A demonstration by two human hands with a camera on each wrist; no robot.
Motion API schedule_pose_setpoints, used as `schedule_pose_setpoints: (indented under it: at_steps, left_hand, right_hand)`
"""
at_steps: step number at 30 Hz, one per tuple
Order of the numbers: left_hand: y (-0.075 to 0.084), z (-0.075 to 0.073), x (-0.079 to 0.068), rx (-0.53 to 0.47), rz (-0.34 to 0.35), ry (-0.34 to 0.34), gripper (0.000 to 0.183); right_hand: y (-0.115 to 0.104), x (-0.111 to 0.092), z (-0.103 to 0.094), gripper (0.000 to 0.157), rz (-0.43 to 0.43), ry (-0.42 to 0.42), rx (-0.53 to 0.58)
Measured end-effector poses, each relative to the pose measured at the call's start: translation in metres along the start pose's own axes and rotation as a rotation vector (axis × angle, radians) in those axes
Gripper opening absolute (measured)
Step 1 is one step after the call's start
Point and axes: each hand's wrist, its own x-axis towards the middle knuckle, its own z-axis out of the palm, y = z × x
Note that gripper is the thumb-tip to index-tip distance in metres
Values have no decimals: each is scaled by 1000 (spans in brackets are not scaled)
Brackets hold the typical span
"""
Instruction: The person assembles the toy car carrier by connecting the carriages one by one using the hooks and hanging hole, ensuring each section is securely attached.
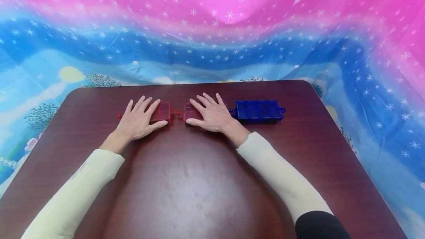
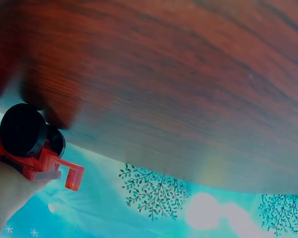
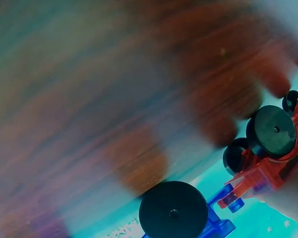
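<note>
Two clear red toy wagons (image 1: 162, 111) sit in line near the table's far edge. My left hand (image 1: 134, 121) lies with fingers spread over the left one. Spread fingers of my right hand (image 1: 214, 115) cover most of the right-hand red wagon (image 1: 190, 111). A blue toy wagon (image 1: 259, 110) stands to the right of it, and in the right wrist view its blue coupling (image 3: 221, 198) meets the red wagon's end. Black wheels (image 2: 22, 130) and a red hook (image 2: 75, 176) show in the left wrist view. Whether the two red wagons are linked, I cannot tell.
The dark wood table (image 1: 186, 180) has a rounded far edge just beyond the wagons. A printed pink and blue cloth (image 1: 212, 28) with snowflakes hangs behind and at both sides.
</note>
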Motion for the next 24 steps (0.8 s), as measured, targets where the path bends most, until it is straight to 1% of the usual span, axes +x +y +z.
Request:
schedule_pose_setpoints:
  at_steps: [3,10,17,22,24]
  left_hand:
    - [-2,1,0,-5,9,5,97]
    - [-6,3,-2,-1,43,10,97]
    - [-7,2,-2,-18,36,12,95]
    - [-7,-1,-4,-49,21,20,94]
    - [-7,-2,-4,-57,18,13,94]
  right_hand:
    - [0,1,1,88,-3,-6,-6]
    - [0,3,6,87,-8,-34,-61]
    - [1,5,7,87,-17,-28,-98]
    - [2,5,6,87,-24,-31,-95]
    - [2,5,5,86,-25,-33,-89]
